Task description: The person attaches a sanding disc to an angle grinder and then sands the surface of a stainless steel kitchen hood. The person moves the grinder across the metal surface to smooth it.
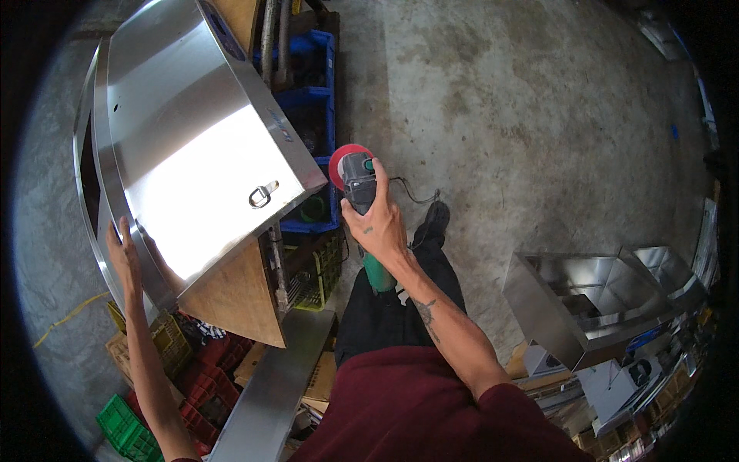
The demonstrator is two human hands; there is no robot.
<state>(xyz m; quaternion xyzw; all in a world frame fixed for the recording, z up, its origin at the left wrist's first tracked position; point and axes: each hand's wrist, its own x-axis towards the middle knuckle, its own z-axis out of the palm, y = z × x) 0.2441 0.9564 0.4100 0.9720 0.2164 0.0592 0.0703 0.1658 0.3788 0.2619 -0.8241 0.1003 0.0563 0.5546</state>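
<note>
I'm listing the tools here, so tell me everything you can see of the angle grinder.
The angle grinder has a dark grey head with a green button, a round pinkish-red disc and a green rear body. The right hand grips it, hiding its middle. The disc end points up the picture, beside the shiny metal box's corner; whether it spins can't be told.

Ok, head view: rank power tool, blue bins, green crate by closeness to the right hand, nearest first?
From the right hand:
1. Power tool: in its grip.
2. Blue bins: to its left and toward the top.
3. Green crate: far off, lower left.
</note>
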